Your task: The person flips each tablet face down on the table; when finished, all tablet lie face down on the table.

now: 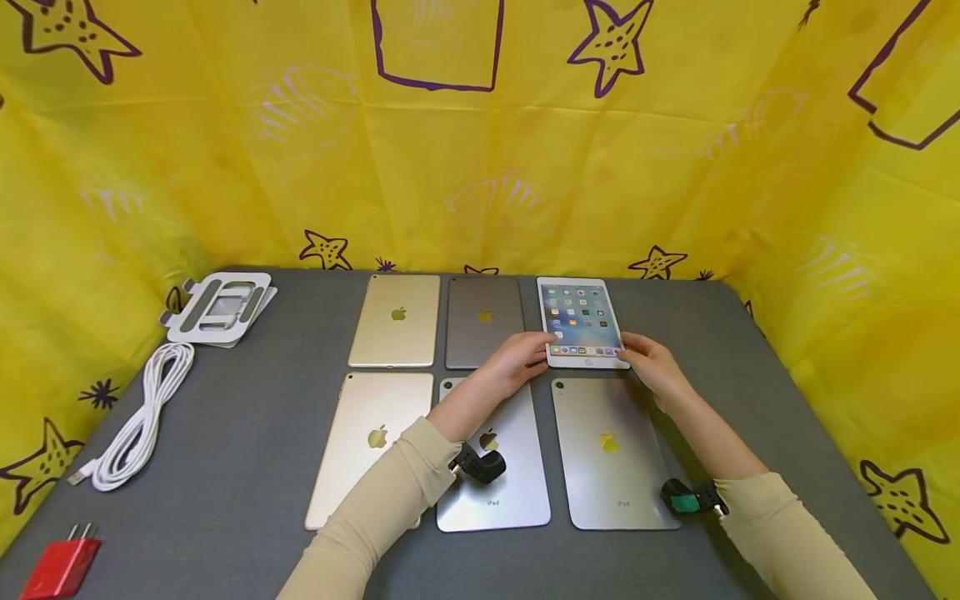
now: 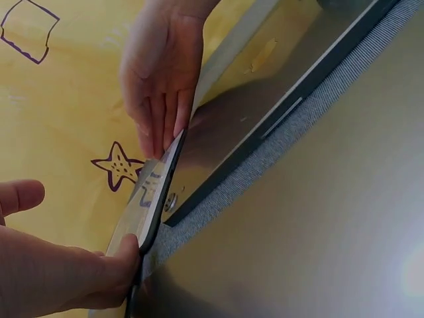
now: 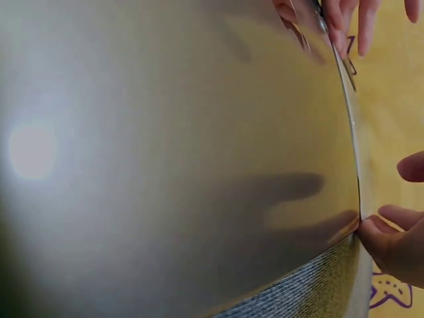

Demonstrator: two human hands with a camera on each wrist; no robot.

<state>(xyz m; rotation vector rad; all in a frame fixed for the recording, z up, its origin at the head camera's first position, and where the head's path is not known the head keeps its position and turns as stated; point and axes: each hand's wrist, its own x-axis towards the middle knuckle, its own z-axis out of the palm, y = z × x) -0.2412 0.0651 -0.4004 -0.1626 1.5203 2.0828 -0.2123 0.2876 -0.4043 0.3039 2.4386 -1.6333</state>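
A white-framed tablet [image 1: 581, 312], screen up and lit with app icons, lies at the back right. My left hand [image 1: 516, 360] holds its lower left corner and side with the fingertips. At the lower right corner, my right hand [image 1: 651, 367] grips the edge. In the left wrist view, the left hand [image 2: 73, 271] has fingers on the tablet's rim, with another finger apart from it. The right wrist view has the right hand [image 3: 394, 242] at the corner. Its far fingers are partly hidden.
Back-up tablets surround it: gold [image 1: 397, 312], dark grey [image 1: 480, 308], pale gold [image 1: 382, 417], silver [image 1: 495, 483] under the left forearm, and another silver [image 1: 611, 471]. At left are white stands [image 1: 221, 308], a coiled cable [image 1: 150, 408] and a red charger [image 1: 60, 567].
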